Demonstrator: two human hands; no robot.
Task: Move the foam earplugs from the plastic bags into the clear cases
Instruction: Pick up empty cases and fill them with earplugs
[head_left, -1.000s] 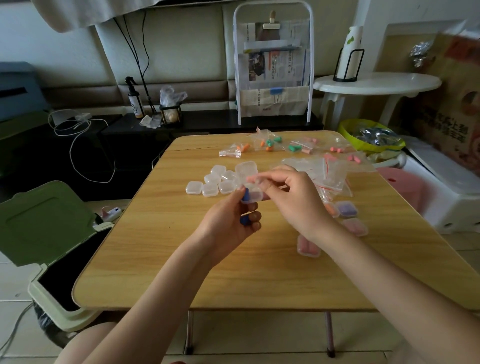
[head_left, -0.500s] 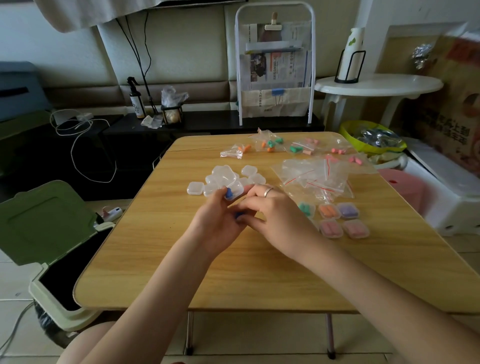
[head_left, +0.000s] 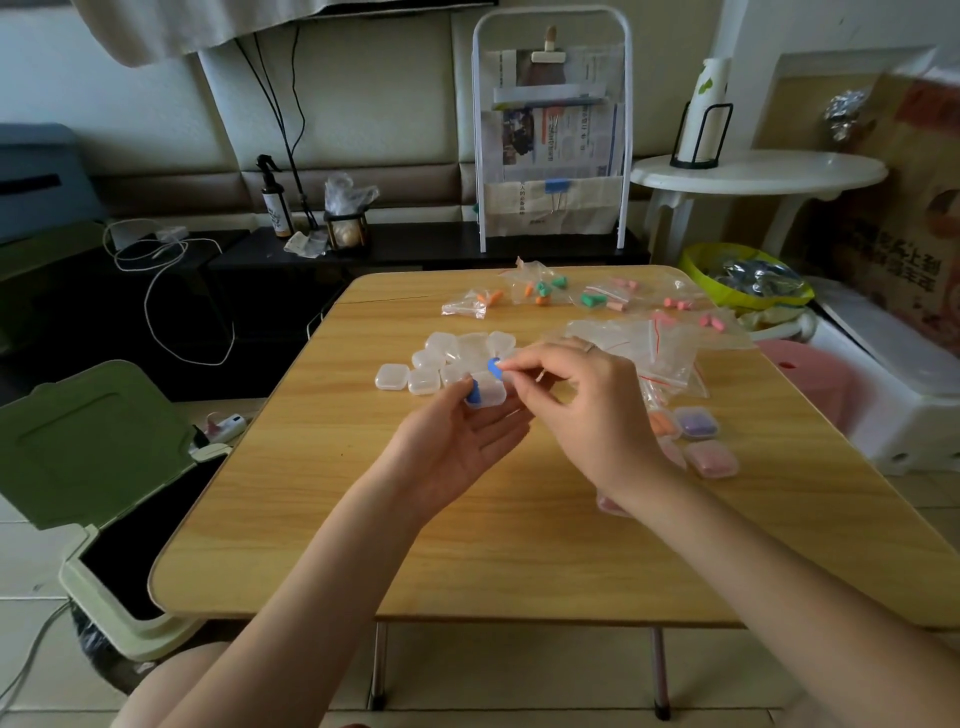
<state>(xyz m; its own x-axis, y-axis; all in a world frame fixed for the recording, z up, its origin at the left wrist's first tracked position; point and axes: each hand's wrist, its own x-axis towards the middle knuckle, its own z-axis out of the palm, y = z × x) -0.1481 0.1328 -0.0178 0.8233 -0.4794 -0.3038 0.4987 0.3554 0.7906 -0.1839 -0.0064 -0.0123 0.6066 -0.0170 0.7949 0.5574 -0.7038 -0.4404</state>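
Blue foam earplugs, 2 of them, are now up at the fingertips over the wooden table (head_left: 311, 519).

Half a second ago both hands sat low and bunched together near the table; now they are raised and slightly apart. The left hand (head_left: 457, 447) lies palm up, its fingers curled around a small clear case (head_left: 488, 392), with 1 blue earplug (head_left: 472, 391) pressed at the case's left edge under the thumb. The right hand (head_left: 587, 410) pinches the second blue earplug (head_left: 494, 367) between thumb and forefinger, just above that case. Beyond the fingertips lies a cluster of about 8 empty cases (head_left: 441, 358). To the right of the right hand lie a heap of empty plastic bags (head_left: 639, 343) and at least 3 filled cases (head_left: 696, 422); farther off, about 5 filled bags (head_left: 540, 291).
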